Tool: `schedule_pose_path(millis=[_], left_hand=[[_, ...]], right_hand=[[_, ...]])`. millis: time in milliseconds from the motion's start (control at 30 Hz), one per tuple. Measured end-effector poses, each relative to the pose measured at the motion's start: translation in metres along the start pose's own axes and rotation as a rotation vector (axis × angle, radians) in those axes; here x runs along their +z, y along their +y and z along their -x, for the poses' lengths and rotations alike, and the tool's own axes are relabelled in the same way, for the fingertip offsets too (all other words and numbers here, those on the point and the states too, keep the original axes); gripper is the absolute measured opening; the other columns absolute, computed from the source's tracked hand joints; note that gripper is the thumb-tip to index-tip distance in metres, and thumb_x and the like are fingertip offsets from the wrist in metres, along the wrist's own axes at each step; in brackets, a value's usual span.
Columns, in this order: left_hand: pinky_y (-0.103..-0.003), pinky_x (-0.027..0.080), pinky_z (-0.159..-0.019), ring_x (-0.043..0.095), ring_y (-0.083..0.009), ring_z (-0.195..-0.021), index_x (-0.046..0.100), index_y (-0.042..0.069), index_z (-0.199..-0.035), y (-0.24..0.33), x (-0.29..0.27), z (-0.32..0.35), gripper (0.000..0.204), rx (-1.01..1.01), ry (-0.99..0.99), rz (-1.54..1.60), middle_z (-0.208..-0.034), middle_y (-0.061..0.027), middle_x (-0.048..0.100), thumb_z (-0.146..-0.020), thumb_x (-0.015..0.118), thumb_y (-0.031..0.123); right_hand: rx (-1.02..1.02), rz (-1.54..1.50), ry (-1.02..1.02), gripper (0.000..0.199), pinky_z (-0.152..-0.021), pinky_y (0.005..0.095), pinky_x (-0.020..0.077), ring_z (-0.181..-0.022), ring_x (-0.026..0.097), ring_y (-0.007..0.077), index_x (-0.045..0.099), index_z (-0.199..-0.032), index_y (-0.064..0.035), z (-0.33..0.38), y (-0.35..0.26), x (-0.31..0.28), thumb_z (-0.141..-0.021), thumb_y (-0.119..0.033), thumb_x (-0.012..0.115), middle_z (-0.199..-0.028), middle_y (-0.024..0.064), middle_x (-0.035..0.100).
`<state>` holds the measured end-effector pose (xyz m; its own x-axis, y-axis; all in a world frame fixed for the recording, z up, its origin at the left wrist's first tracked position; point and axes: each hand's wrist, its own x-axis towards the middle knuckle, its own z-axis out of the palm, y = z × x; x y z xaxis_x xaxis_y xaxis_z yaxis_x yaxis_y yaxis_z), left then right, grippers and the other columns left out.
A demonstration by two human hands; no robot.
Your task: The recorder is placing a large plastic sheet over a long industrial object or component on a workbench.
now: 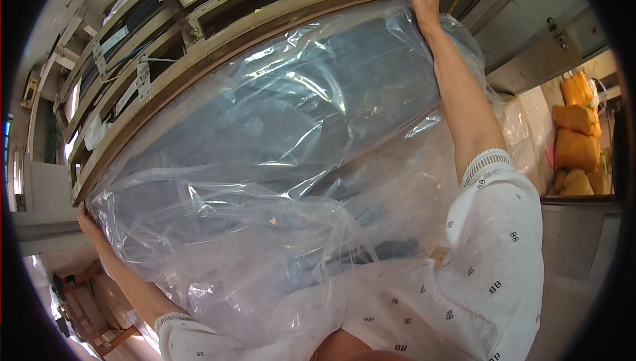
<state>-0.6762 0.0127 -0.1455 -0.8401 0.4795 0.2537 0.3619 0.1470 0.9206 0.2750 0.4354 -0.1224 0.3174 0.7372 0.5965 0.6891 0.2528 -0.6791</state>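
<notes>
A large sheet of clear plastic (pixel 265 208) hangs in shiny folds between my arms, over a blue-grey surface that shows through it. Its upper edge runs along a long wooden frame (pixel 218 49) fitted with metal brackets and a coil spring. At the frame's far right corner, my right hand (pixel 425 8) is closed, its curled fingers gripping the plastic against the wood. Low on the left, my left hand (pixel 88 220) is closed on the plastic at the opposite corner; its fingers are partly hidden. Both arms are spread wide.
Several orange-yellow bundles (pixel 578 129) are piled at the right, beside more pale plastic wrapping (pixel 527 125). A wooden stand (pixel 99 304) is at the lower left. Pale panels with a metal fitting (pixel 558 33) show at the upper right.
</notes>
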Motion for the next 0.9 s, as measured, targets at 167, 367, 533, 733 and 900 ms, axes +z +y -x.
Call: schedule_pose_path(millis=[167, 367, 533, 733, 900], left_hand=[[-0.028, 0.043, -0.084, 0.055, -0.0201, -0.095, 0.057, -0.005, -0.109, 0.004, -0.006, 0.002, 0.038, 0.043, 0.064, -0.208, -0.105, -0.0122, 0.059, -0.088, 0.041, 0.023], [-0.028, 0.042, -0.085, 0.055, -0.0197, -0.096, 0.057, -0.004, -0.109, 0.026, 0.013, 0.028, 0.040, -0.007, 0.132, -0.012, -0.106, -0.0112, 0.059, -0.090, 0.042, 0.027], [-0.026, 0.042, -0.075, 0.052, -0.0135, -0.083, 0.061, -0.002, -0.097, 0.081, -0.018, 0.037, 0.039, 0.100, -0.214, -0.335, -0.091, -0.0078, 0.060, -0.086, 0.055, 0.035], [-0.025, 0.042, -0.065, 0.047, -0.0089, -0.068, 0.065, 0.004, -0.078, 0.138, -0.112, 0.062, 0.030, 0.200, -0.071, -0.358, -0.074, -0.0010, 0.060, -0.081, 0.063, 0.034], [-0.045, 0.046, -0.074, 0.059, -0.0366, -0.088, 0.063, 0.004, -0.091, 0.116, -0.229, 0.061, 0.025, 0.245, 0.030, -1.717, -0.094, -0.0207, 0.061, -0.071, 0.057, 0.017]], right_hand=[[0.042, -0.084, 0.010, 0.042, -0.085, 0.0362, 0.0365, -0.093, 0.046, 0.0307, 0.049, -0.085, -0.0013, -0.001, -0.004, -0.003, -0.069, -0.037, 0.065, -0.098, 0.0166, 0.047], [0.063, -0.160, 0.077, 0.042, -0.085, 0.0368, 0.0362, -0.093, 0.046, 0.0312, 0.051, -0.083, -0.0002, -0.001, -0.006, -0.002, -0.074, -0.040, 0.061, -0.098, 0.0184, 0.048], [0.764, -1.310, -0.107, 0.027, -0.066, 0.0340, 0.0452, -0.072, 0.052, 0.0214, 0.050, -0.071, -0.0079, -0.016, -0.008, -0.044, -0.081, -0.033, 0.056, -0.070, 0.0084, 0.054], [0.892, -1.465, -0.336, 0.023, -0.073, 0.0333, 0.0443, -0.077, 0.051, 0.0225, 0.051, -0.074, -0.0051, 0.081, -0.042, -0.113, -0.082, -0.025, 0.056, -0.081, 0.0108, 0.054], [0.941, -1.560, -0.590, 0.021, -0.079, 0.0319, 0.0444, -0.084, 0.051, 0.0215, 0.052, -0.081, -0.0017, 0.133, -0.090, -0.120, -0.081, -0.022, 0.060, -0.088, 0.0110, 0.053]])
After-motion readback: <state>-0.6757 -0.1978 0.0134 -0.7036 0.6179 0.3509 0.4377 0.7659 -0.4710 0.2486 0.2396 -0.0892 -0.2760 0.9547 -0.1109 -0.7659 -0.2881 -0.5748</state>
